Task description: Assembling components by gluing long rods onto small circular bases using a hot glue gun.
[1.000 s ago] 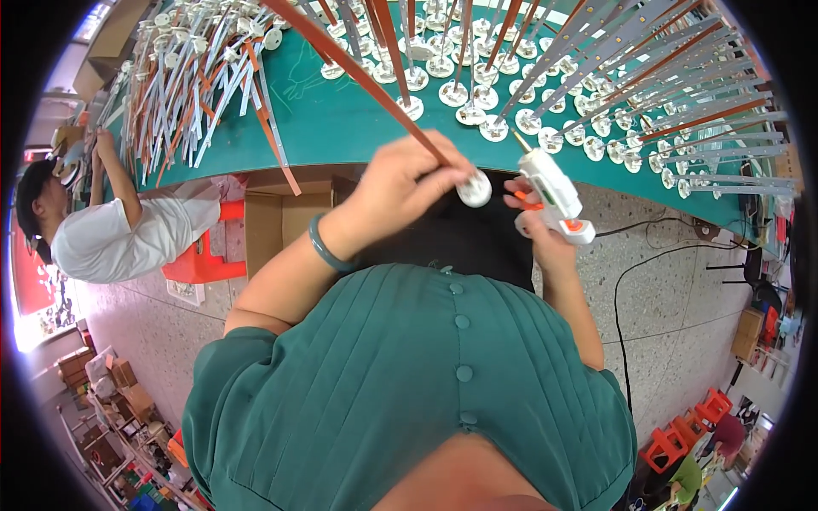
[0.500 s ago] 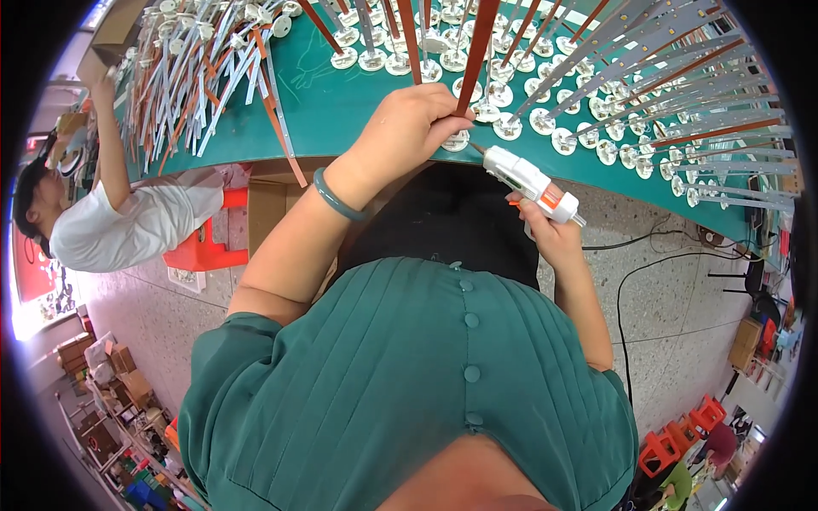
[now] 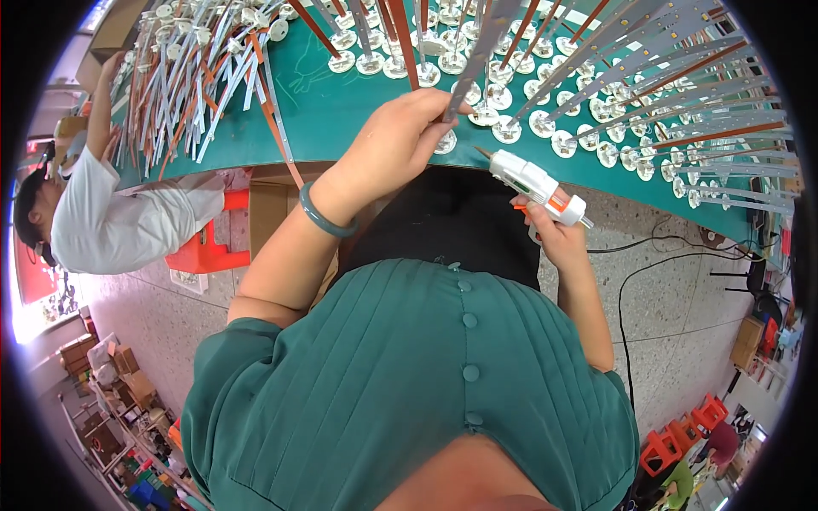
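My left hand (image 3: 400, 140), with a bangle on its wrist, pinches a grey LED strip (image 3: 480, 58) that stands up from the table's near edge. Just below the fingers shows a round white base (image 3: 445, 143); whether the strip is joined to it, I cannot tell. In my right hand (image 3: 552, 232) is a white glue gun (image 3: 524, 176) with an orange trigger. Its nozzle points toward the white base and the left fingers, apart from both.
Many strips on round white bases (image 3: 541, 123) stand across the green table (image 3: 298, 111). A heap of loose strips (image 3: 204, 85) lies at the left. Beyond it a co-worker in a white shirt (image 3: 111, 217) sits near a red stool (image 3: 209, 251). A black cable (image 3: 626, 294) trails at the right.
The held strip has turned from its brown side to its grey side, and the left hand has shifted slightly left. The glue gun has drawn back a little to the right.
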`<state>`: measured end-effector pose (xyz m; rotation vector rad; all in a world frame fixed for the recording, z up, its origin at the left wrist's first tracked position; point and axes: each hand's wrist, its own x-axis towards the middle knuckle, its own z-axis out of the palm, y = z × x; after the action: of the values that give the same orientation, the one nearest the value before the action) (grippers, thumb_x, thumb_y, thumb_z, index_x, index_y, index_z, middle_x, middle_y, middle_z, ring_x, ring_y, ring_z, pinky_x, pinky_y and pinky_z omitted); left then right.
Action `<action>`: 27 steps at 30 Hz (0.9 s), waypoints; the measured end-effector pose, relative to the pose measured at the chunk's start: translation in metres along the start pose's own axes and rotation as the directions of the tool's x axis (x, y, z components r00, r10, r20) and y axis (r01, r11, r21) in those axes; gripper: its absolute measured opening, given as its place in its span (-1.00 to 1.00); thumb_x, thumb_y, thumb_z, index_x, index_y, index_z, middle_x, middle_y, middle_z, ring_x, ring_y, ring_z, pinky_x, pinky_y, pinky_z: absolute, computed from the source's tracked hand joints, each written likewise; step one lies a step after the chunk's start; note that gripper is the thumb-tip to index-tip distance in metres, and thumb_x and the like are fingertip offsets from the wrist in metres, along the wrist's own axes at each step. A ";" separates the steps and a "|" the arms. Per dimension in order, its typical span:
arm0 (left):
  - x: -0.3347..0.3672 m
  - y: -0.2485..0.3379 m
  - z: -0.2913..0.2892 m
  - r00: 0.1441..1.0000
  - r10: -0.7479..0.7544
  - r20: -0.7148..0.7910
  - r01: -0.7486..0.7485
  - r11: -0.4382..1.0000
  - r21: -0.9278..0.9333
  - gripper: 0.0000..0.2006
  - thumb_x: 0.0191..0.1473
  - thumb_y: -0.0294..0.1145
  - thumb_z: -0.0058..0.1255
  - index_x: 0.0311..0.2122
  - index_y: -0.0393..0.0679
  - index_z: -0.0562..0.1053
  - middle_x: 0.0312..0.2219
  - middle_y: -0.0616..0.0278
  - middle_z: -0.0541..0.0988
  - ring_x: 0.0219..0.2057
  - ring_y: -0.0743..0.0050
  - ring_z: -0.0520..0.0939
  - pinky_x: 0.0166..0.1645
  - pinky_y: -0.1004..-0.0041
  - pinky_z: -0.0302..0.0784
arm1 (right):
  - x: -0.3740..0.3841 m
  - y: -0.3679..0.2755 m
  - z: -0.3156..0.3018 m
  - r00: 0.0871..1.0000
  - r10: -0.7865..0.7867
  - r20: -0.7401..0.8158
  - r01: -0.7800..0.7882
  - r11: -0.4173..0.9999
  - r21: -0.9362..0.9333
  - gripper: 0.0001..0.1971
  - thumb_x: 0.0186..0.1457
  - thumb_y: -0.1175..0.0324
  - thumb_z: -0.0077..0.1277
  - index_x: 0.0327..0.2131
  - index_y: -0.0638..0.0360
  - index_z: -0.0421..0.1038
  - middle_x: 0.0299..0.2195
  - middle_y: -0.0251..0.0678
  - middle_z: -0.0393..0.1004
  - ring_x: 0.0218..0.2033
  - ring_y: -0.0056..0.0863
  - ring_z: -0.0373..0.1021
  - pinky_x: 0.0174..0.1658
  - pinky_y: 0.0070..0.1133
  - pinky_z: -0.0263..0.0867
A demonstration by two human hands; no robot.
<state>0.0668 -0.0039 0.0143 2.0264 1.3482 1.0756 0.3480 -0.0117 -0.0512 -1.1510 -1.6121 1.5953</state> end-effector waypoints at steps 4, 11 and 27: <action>-0.003 -0.005 0.004 0.997 -0.014 -0.077 0.019 0.998 0.061 -0.87 0.04 -0.62 0.00 -0.26 -0.28 0.49 -0.34 0.12 0.59 -0.33 0.30 0.65 -0.23 0.45 0.55 | 0.007 -0.003 0.009 0.992 -0.127 0.006 0.127 0.989 -0.074 -0.69 0.17 0.36 -0.04 -0.04 0.27 0.37 -0.30 -0.35 0.54 -0.45 -0.78 0.30 -0.41 -0.76 0.23; -0.007 -0.012 0.004 0.986 -0.070 -0.153 0.059 0.996 -0.069 -0.85 -0.01 -0.61 0.07 -0.27 -0.24 0.51 -0.38 0.09 0.58 -0.35 0.22 0.63 -0.26 0.42 0.54 | 0.017 -0.016 0.019 0.998 -0.060 0.017 0.062 0.991 -0.118 -0.71 0.07 0.38 0.11 -0.14 0.31 0.44 -0.34 -0.28 0.53 -0.32 -0.60 0.40 -0.20 -0.60 0.32; -0.007 -0.017 0.003 0.990 -0.067 -0.122 0.058 0.996 -0.075 -0.90 0.02 -0.62 0.05 -0.30 -0.29 0.51 -0.35 0.14 0.60 -0.35 0.40 0.65 -0.23 0.49 0.56 | 0.026 -0.015 0.025 0.997 -0.062 0.036 0.066 0.989 -0.130 -0.73 0.08 0.36 0.11 -0.17 0.29 0.45 -0.39 -0.31 0.52 -0.37 -0.60 0.38 -0.24 -0.60 0.32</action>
<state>0.0587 -0.0031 -0.0027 1.8807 1.4050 1.2215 0.3122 0.0006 -0.0434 -1.1331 -1.7797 1.4930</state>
